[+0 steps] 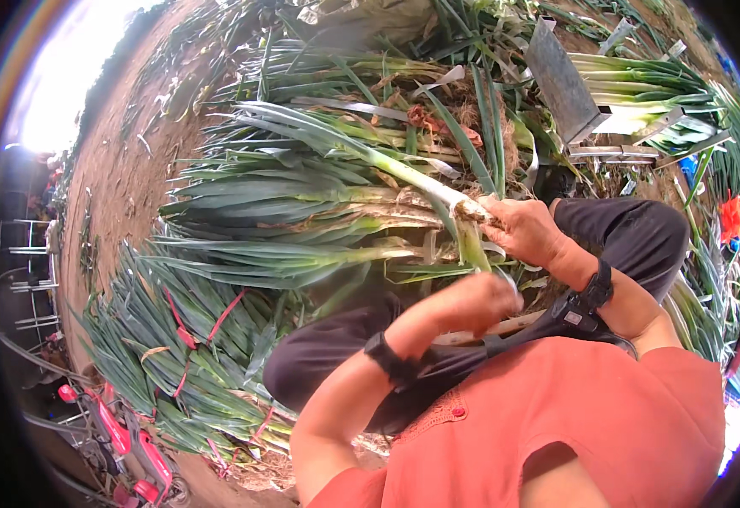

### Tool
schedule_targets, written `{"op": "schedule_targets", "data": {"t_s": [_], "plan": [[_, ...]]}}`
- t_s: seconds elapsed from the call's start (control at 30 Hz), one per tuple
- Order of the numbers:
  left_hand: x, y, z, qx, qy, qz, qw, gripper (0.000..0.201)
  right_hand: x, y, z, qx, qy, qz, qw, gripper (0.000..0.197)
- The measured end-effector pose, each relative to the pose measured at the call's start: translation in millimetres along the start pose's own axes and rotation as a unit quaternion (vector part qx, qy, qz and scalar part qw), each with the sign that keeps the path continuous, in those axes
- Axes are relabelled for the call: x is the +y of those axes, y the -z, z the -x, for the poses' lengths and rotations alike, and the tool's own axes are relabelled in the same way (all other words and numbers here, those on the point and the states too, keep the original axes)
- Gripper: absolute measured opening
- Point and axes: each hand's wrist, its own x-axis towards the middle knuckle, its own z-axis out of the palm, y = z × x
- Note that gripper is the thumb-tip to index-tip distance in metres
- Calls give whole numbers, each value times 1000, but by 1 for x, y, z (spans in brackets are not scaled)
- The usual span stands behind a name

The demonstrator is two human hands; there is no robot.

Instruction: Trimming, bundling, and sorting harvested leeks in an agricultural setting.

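Note:
My right hand (524, 230) is closed round the root end of a leek (412, 175), whose white shank and long green leaves point to the upper left. A pale green leaf (472, 245) hangs from that end toward my left hand (478, 303). The left hand is curled and blurred by motion just below; what its fingers hold, if anything, is hidden. Beneath the held leek lies a loose pile of leeks (277, 203), roots toward me and leaves to the left.
Leek bundles tied with red bands (185, 339) lie at the left. A metal frame (560, 85) with leeks (641, 85) beside it stands at the upper right. My bent legs (632, 233) border the work spot. A red vehicle (120, 423) is at the lower left, beyond bare soil (124, 178).

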Motion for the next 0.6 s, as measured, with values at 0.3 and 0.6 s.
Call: {"op": "schedule_targets", "data": {"t_s": [0.3, 0.6], "plan": [[-60, 144, 33, 488, 52, 387, 781, 46, -53, 12, 19, -1, 106, 62, 992, 40], [-52, 169, 32, 498, -273, 538, 623, 29, -62, -13, 45, -50, -105, -225, 967, 45]]}}
